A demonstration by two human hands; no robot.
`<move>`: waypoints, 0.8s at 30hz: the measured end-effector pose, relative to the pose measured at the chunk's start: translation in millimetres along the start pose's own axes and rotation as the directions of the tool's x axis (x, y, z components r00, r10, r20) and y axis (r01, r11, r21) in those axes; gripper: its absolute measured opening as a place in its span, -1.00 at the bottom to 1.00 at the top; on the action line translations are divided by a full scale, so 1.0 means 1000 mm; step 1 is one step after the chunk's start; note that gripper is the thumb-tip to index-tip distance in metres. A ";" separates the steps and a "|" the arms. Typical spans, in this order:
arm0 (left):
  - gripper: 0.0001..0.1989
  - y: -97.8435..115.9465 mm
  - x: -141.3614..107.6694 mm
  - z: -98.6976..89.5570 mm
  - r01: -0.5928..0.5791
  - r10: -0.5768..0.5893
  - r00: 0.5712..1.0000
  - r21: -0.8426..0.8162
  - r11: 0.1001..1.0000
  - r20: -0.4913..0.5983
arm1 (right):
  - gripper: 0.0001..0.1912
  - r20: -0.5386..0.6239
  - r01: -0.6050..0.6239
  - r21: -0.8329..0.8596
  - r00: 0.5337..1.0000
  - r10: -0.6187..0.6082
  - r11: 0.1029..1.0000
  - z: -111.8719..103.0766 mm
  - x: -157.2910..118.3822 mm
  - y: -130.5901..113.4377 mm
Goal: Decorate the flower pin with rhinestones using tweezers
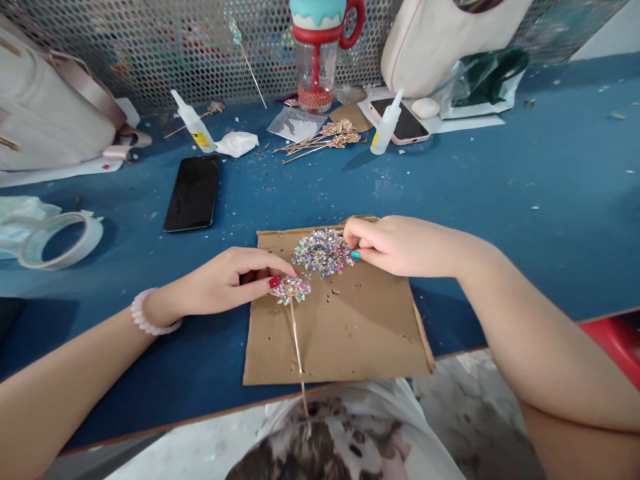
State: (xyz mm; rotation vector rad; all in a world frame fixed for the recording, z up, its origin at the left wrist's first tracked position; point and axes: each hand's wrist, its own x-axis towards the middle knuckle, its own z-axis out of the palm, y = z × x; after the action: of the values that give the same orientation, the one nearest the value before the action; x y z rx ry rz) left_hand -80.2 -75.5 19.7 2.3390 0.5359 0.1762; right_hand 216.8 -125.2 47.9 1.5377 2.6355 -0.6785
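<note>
A piece of cardboard [370, 327] lies at the table's front edge. On its upper part is a pile of small glittering stones [324, 253] in mixed colours. With thumb and fingers closed, my left hand [235, 280] grips the head of a hair stick [296, 333]. Pink and greenish stones cover that head, and its thin gold stem points toward me past the cardboard's edge. My right hand [395, 245] touches the right side of the pile, its fingers pinched together. Whatever sits between those fingertips is hidden.
Behind the cardboard are a black phone [193, 193], glue bottles [194, 123] [387, 127], gold hair sticks [325, 140] and a second phone [413, 127]. A tape roll [63, 243] lies at left. A tumbler [316, 60] and bags [45, 100] stand against the perforated metal panel [165, 53].
</note>
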 end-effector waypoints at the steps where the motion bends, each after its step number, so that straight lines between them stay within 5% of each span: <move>1: -0.74 0.000 0.000 0.000 0.004 -0.004 1.000 -0.006 1.000 -0.003 | -0.87 -0.001 0.009 0.002 1.000 -0.009 1.000 0.001 0.000 0.000; 13: -0.73 0.000 -0.002 -0.001 0.037 -0.037 0.999 -0.013 0.999 0.013 | -0.87 0.005 0.079 0.024 0.997 -0.079 0.997 0.002 0.000 -0.010; 20: -0.72 -0.002 -0.002 -0.001 -0.002 0.003 1.000 -0.045 0.999 0.011 | -0.90 -0.111 0.040 0.041 0.993 -0.035 0.998 -0.008 -0.010 0.001; 24: -0.73 0.000 -0.001 -0.001 -0.002 0.002 1.000 -0.051 0.999 0.006 | -0.90 -0.086 0.000 0.034 0.996 0.003 0.999 -0.009 -0.010 0.006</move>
State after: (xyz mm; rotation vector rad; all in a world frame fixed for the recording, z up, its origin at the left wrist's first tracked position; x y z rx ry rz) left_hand -81.7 -74.8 20.4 2.2896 0.5198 0.1816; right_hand 228.5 -127.7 55.7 1.6127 2.6977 -0.6752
